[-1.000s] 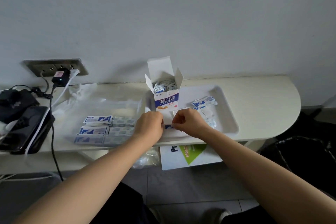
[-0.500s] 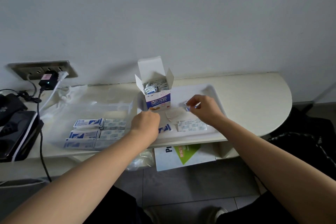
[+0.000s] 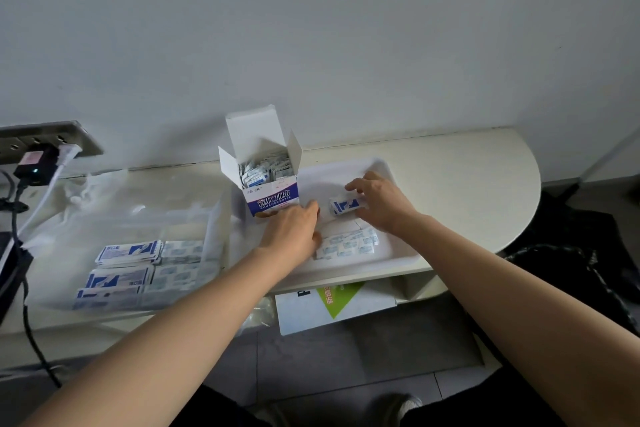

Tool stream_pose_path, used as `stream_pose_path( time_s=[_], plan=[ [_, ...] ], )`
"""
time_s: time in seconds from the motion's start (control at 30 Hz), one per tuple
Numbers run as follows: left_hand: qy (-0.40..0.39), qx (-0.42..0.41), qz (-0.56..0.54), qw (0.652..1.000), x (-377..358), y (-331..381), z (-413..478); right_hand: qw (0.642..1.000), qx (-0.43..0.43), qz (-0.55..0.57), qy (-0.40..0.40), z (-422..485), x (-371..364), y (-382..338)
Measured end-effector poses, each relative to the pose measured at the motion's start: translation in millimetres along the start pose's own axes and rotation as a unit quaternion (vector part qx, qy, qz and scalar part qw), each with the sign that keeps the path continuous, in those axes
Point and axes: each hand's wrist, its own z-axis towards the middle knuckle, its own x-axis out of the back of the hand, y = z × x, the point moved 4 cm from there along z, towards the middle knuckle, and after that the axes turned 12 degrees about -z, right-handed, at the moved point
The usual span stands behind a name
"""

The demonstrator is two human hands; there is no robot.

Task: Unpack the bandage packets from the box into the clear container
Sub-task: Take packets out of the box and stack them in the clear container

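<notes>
The right hand is pinching a small stack of bandage packets over the white tray, long axis running left to right. The left hand is lying knuckles-up between the open box and loose packets on the tray; whether it is gripping anything cannot be told. The clear container is sitting on the bench left of both hands, nearer the left hand, so the stack is judged to be needing a leftward carry past the box.

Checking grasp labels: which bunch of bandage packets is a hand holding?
The blue-and-white bundle over the white tray, held by the right hand. The pale row nearer the person lies flat; others sit in the box or the clear container.
</notes>
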Motion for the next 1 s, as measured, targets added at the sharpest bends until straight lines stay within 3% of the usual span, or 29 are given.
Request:
stream_pose_path(
  time_s=[0.27,0.4,0.47,0.57,0.6,0.73,0.87,1.0],
  plan=[
    [0.020,0.011,-0.041,0.999,2.6,-3.3,-1.8,0.999,-0.013,0.004,0.032,-0.9,10.5,4.0],
    [0.051,0.057,-0.179,0.981,10.7,-1.3,-6.5,0.995,-0.025,0.046,0.082,-7.8,23.6,5.1],
    [0.041,0.115,-0.350,0.929,10.9,0.1,-6.8,0.993,-0.017,0.072,0.088,-13.7,27.4,2.8],
    [0.006,0.186,-0.603,0.775,6.5,7.9,-6.8,0.991,0.024,0.107,0.075,-23.9,26.8,-5.9],
    [0.013,0.192,-0.629,0.753,4.8,10.1,-7.4,0.991,0.037,0.112,0.071,-27.3,26.2,-8.7],
    [0.078,0.193,-0.599,0.773,-4.8,6.0,-11.5,0.990,0.058,0.122,0.038,-33.9,19.9,-13.8],
    [0.086,0.209,-0.626,0.747,-3.2,0.2,-20.1,0.984,0.038,0.175,0.014,-36.9,20.1,-11.8],
    [0.080,0.198,-0.636,0.742,6.0,-0.9,-27.3,0.961,-0.020,0.277,-0.021,-38.1,22.2,-9.6]
  ],
)
